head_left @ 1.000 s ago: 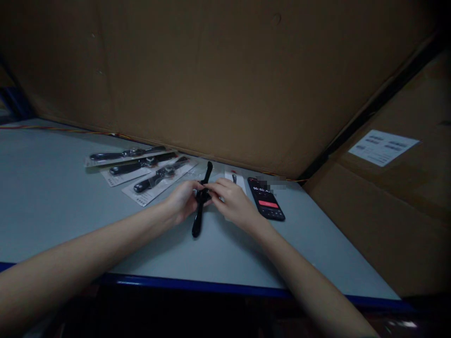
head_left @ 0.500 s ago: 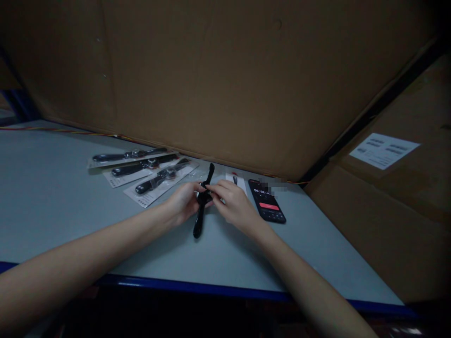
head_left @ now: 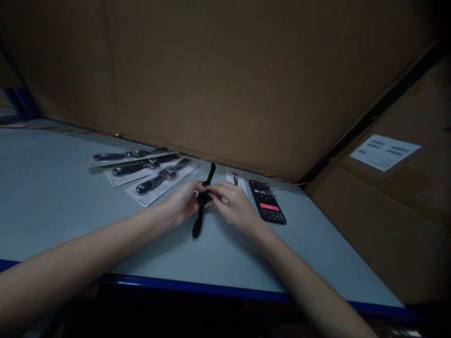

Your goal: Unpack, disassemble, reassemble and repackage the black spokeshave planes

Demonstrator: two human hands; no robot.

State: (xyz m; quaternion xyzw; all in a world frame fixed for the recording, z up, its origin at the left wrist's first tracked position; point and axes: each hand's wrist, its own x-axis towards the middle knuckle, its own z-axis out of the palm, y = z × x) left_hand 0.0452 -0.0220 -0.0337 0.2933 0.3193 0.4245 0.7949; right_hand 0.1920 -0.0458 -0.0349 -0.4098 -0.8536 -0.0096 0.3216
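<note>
While both hands are working at the middle of a black watch band point(head_left: 201, 202), the L hand point(head_left: 183, 203) is pinching it from the left and the R hand point(head_left: 234, 204) is pinching it from the right, so both grips are clamped on the band, fingers nearly meeting. The band is running roughly far-to-near above a pale grey tabletop point(head_left: 66, 197) w/ a blue near edge; can't tell if its near end is touching. To the far left, 3 carded watch bands point(head_left: 144, 171) are lying side by side, the closest just beside the L hand. Just right of the R hand, a small white card point(head_left: 235, 181) and a black phone point(head_left: 267, 202) showing a timer are lying flat. Cardboard sheets point(head_left: 211, 84) are standing along the far side, and another w/ a paper label point(head_left: 385, 152) is leaning in on the right.
</note>
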